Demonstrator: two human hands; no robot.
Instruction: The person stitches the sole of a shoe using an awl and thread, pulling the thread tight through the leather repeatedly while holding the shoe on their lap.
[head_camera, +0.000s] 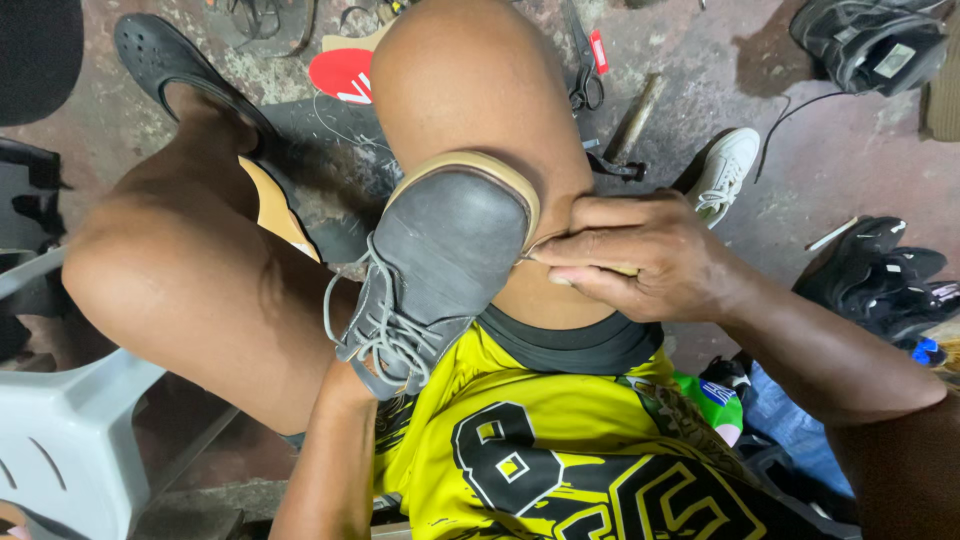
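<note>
A grey lace-up shoe (440, 265) with a tan sole rim rests toe-up between my bare knees, its sole side against my right knee. My right hand (650, 260) presses on the sole's right edge, thumb and fingers pinched together at the seam. What they pinch is too small to make out. My left forearm rises from below and my left hand (347, 385) disappears at the heel end of the shoe, under the laces, holding it up. Its fingers are hidden.
On the stained concrete floor lie scissors (583, 85), a wooden-handled tool (636, 115), a red flat piece (343, 72), a white sneaker (725, 172) and a black clog (160, 55). Black shoes sit at the top right (875, 40) and right (880, 275). A grey plastic chair (60, 440) stands at the left.
</note>
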